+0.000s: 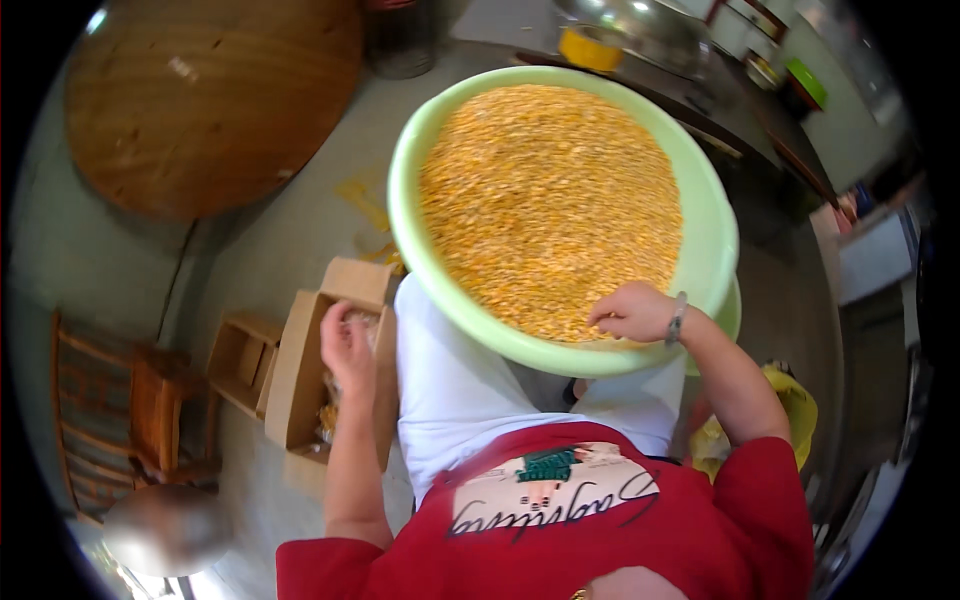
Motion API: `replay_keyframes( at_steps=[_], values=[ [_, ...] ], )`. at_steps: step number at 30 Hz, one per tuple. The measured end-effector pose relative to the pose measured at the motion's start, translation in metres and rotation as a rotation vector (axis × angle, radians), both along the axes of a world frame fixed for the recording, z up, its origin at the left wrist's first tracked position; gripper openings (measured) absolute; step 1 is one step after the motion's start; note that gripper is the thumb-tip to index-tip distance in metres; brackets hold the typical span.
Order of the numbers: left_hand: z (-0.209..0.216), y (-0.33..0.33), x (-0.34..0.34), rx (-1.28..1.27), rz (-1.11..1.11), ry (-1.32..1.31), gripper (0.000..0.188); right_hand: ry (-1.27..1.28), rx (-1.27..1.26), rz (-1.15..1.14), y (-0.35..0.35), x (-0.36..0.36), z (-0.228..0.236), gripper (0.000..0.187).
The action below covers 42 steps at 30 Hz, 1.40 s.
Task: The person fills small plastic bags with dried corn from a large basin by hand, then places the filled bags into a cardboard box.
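Note:
A large pale green basin (405,195) tilts across my lap, filled with a broad bed of yellow-orange grains that look like corn kernels (550,200). Just over the near right part of the grains is my right hand (637,312), wearing a bracelet; its fingers are bent together in a pinch, and whatever sits between the tips is too small to make out. My left hand (347,347) hangs over an open cardboard box (293,370) to the left of my leg, fingers loosely bent and apart. Clear plastic and some yellowish bits (327,422) show inside that box.
Beside it stands a smaller open carton (240,365). A wooden chair (150,410) is at the left, a round wooden tabletop (210,100) at the far left. Yellow plastic bags (790,410) lie right of my leg. A metal bowl (660,35) and yellow container (590,48) sit beyond the basin.

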<state>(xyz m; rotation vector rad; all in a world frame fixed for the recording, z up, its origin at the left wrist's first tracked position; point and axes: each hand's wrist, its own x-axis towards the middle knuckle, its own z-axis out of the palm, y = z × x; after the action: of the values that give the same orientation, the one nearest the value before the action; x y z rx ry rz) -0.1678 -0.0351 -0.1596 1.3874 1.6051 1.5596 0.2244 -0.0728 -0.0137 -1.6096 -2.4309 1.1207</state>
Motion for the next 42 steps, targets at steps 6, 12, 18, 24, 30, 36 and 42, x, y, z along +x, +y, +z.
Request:
replay_keyframes(
  at_steps=[6,12,18,24,30,36,42],
  values=[
    [0.123,0.02,0.084,0.302,-0.361,0.484,0.026,-0.003,0.225,-0.113,-0.047,0.019,-0.002,0.019],
    [0.124,0.046,0.187,-0.312,-1.07,1.36,0.04,0.287,0.508,-0.336,-0.069,0.032,-0.012,0.015],
    [0.081,0.066,0.244,-0.461,-1.524,1.348,0.068,0.49,0.651,-0.722,-0.125,0.069,0.003,0.009],
    [0.064,0.071,0.255,-0.379,-1.382,1.343,0.078,0.431,0.542,-1.323,-0.221,0.162,-0.036,0.02],
    [0.086,0.059,0.251,-0.273,-1.295,1.253,0.062,0.488,0.576,-1.483,-0.287,0.197,-0.037,0.026],
    [0.079,0.063,0.25,-0.151,-1.281,1.051,0.051,-0.392,0.645,-0.94,-0.25,0.172,-0.016,0.034],
    [0.076,0.069,0.245,-0.153,-1.242,1.001,0.032,-0.747,0.06,-0.699,-0.22,0.173,-0.028,0.043]
  ],
)
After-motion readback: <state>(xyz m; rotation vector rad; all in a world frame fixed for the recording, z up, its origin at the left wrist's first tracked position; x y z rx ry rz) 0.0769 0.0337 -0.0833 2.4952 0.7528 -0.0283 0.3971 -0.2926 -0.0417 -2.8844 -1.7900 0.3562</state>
